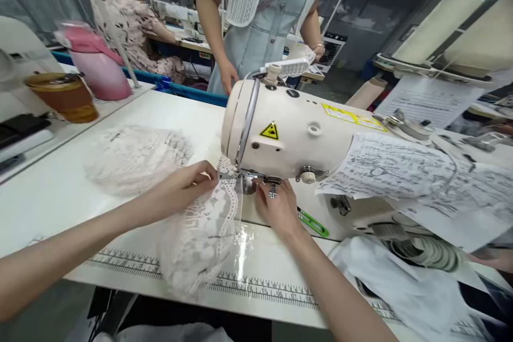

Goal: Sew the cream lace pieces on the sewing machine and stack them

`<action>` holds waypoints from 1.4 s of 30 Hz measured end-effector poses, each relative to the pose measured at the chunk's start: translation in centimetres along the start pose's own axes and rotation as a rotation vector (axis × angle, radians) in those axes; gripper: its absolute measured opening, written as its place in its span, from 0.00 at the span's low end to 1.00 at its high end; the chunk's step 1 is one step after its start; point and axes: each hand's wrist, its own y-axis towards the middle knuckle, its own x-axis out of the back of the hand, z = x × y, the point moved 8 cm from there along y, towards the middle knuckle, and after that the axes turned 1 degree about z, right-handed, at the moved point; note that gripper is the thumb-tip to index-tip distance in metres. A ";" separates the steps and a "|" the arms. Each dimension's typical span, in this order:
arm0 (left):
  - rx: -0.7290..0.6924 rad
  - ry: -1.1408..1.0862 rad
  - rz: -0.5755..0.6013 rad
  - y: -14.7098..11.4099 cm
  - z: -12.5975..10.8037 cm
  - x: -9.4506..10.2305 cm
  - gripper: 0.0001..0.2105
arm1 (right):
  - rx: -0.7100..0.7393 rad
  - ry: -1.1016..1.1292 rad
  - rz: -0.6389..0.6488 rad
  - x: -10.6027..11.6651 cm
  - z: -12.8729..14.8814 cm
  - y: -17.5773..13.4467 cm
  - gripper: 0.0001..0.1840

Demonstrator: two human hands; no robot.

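A white sewing machine [288,123] stands across the table in front of me. White lace [216,214] hangs from its needle area toward the table's front edge. My left hand [188,187] pinches the lace edge just left of the presser foot, fingertips together. Under the machine head, right of the needle, is my right hand [278,206]; its fingertips are partly hidden by the machine's metal parts, so I cannot see whether they hold anything. Beside its wrist lies a green-handled tool [312,222], perhaps thread snips. A second heap of lace [136,157] rests on the table to the left.
A printed ruler [264,289] runs along the table's front edge. White cloth [393,278] and a coiled band [428,251] lie at right. Marked paper [396,165] drapes over the machine. A pink bottle [96,61] and brown cup [64,96] stand at left. One person stands opposite; another sits behind.
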 end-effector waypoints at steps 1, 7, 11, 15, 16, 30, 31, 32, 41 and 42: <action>-0.042 0.144 -0.042 0.7 0.2 -1.3 0.11 | -0.019 -0.009 0.002 0.0 -0.2 -0.1 0.14; -0.579 0.645 -0.160 -1.4 -2.8 -7.4 0.15 | 0.082 -0.003 -0.001 0.9 1.3 -0.7 0.19; -0.631 0.705 -0.199 -2.1 -2.3 -8.7 0.20 | 0.179 0.003 0.088 0.7 3.3 -1.1 0.23; -0.644 0.662 -0.200 -1.1 -1.5 -8.6 0.21 | 0.113 -0.047 0.173 -0.3 3.4 -1.4 0.23; -0.646 0.662 -0.202 -1.0 -1.4 -8.5 0.22 | 0.106 -0.056 0.176 -0.4 3.3 -1.4 0.23; -0.622 0.638 -0.246 -0.2 -1.4 -8.1 0.20 | 0.117 -0.031 0.227 -1.3 3.3 -1.2 0.24; -0.620 0.631 -0.242 -0.2 -1.4 -8.1 0.20 | 0.123 -0.045 0.217 -1.2 3.3 -1.1 0.24; -0.621 0.626 -0.240 -0.2 -1.4 -8.1 0.20 | 0.130 -0.062 0.200 -1.0 3.4 -1.1 0.23; -0.580 0.565 -0.214 0.0 -1.0 -8.1 0.20 | 0.160 -0.140 0.178 -0.3 3.7 -1.0 0.22; -0.588 0.573 -0.217 0.0 -1.0 -8.1 0.20 | 0.159 -0.147 0.182 -0.3 3.7 -1.0 0.22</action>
